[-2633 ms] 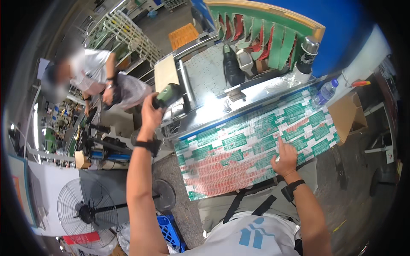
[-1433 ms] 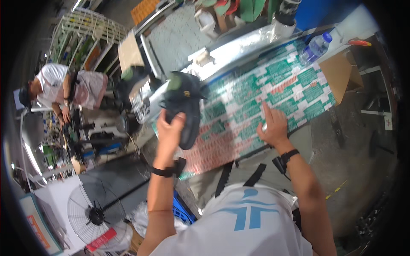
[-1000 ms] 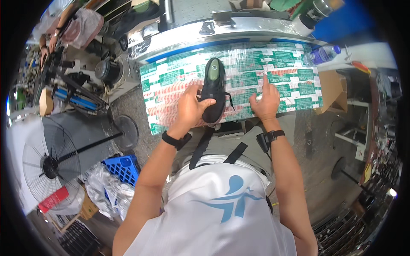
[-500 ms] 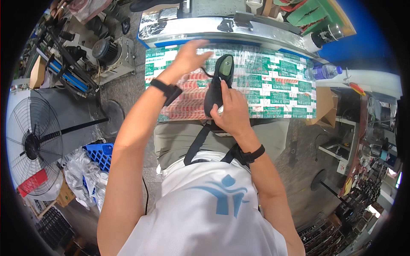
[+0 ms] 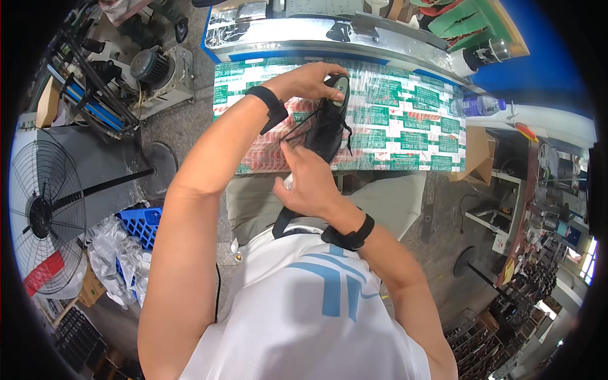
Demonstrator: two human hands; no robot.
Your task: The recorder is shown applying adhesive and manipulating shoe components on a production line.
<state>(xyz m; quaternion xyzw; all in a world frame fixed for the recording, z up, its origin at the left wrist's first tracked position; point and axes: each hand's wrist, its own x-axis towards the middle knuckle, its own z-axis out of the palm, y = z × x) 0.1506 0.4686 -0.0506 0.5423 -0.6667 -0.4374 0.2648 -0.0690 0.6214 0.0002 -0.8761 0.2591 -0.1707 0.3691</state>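
Note:
A black lace-up shoe [image 5: 327, 132] with a pale green insole lies on a carton covered in green, white and red print and clear film [image 5: 405, 120], its heel end away from me. My left hand [image 5: 316, 82] is closed around the heel, the thumb over the opening. A black shoelace [image 5: 296, 130] stretches from the shoe's left side to the index fingertip of my right hand [image 5: 309, 183], where it appears gripped. That hand's thumb stands apart, and a small pale thing shows by it, too small to name. Another lace end hangs on the shoe's right side.
Beyond the carton runs a shiny metal-edged machine bench [image 5: 285, 35]. A clear bottle with a purple cap [image 5: 481, 106] lies at the right. To the left are a large fan [image 5: 43, 215], a motor [image 5: 152, 66] and a blue crate [image 5: 140, 221] with plastic bags.
My left hand has come down onto the shoe's heel. My right hand has moved off the shoe toward the left, and the lace now stretches out to it.

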